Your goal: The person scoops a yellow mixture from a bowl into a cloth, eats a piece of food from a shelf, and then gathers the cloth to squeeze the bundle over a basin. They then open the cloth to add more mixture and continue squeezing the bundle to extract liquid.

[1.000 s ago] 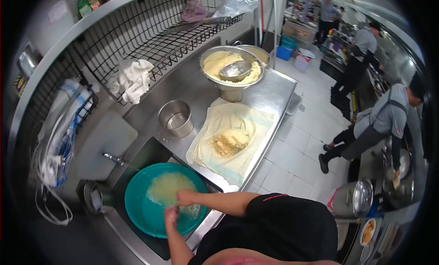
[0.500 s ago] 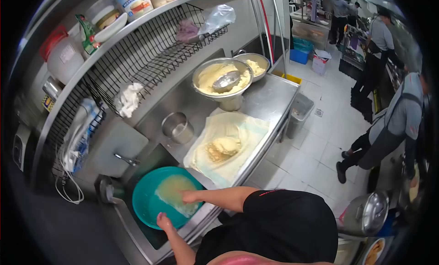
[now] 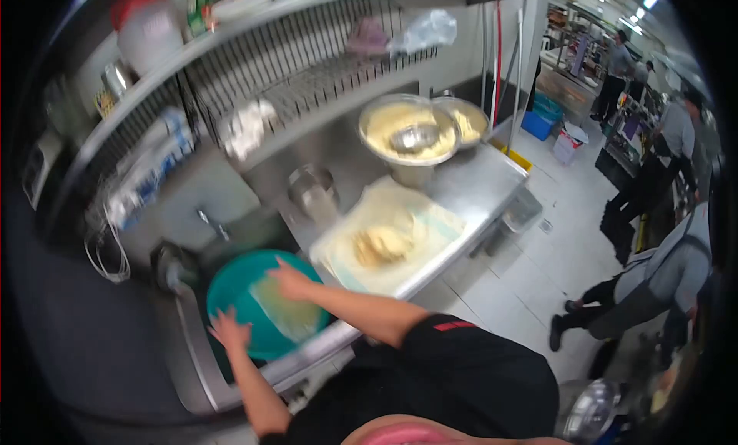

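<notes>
A round green basin (image 3: 231,280) sits in the sink, with cloudy pale liquid (image 3: 292,314) inside it. My left hand (image 3: 231,330) is over the basin's near left side, fingers spread and holding nothing. Over the far right part of the basin is my right hand (image 3: 290,280), its fingers apart; blur hides whether it touches the liquid. To the right, a pale cloth (image 3: 354,226) lies spread on the steel counter with a lump of yellowish dough-like mash (image 3: 384,245) on it.
Behind the cloth stand a metal bowl (image 3: 369,141) of yellow mash with a scoop (image 3: 413,139), a second bowl (image 3: 480,122) and a steel pot (image 3: 311,187). A wire rack (image 3: 307,84) hangs above. Several people work at the right; one person (image 3: 653,283) is nearest.
My right hand has moved up and left across the basin, and its fingers have opened. My left hand has shifted left and spread its fingers. The head view has turned.
</notes>
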Action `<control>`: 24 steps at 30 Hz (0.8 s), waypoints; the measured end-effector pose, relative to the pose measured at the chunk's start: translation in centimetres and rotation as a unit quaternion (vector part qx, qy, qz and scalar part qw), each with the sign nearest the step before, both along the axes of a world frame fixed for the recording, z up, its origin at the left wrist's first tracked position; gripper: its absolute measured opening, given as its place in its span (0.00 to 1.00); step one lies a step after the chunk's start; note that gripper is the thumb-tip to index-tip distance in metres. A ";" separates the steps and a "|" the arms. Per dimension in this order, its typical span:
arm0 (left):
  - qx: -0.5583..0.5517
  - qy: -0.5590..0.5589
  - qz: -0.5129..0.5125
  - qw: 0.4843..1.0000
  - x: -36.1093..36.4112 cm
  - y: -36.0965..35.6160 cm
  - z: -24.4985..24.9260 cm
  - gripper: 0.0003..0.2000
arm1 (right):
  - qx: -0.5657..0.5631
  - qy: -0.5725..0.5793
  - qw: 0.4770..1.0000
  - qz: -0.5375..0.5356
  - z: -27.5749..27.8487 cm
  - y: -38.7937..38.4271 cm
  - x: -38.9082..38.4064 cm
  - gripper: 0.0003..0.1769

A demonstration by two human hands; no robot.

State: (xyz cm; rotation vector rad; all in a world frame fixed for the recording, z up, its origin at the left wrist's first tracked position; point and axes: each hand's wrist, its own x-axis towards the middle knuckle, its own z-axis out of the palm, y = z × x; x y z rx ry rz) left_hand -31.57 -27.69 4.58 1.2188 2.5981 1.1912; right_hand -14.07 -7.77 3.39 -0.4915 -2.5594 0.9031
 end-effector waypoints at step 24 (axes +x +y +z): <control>0.206 -0.187 0.087 0.957 -2.0 4.5 -0.1 0.02 | 0.235 -0.217 0.903 -0.286 61.6 35.5 2.4 0.23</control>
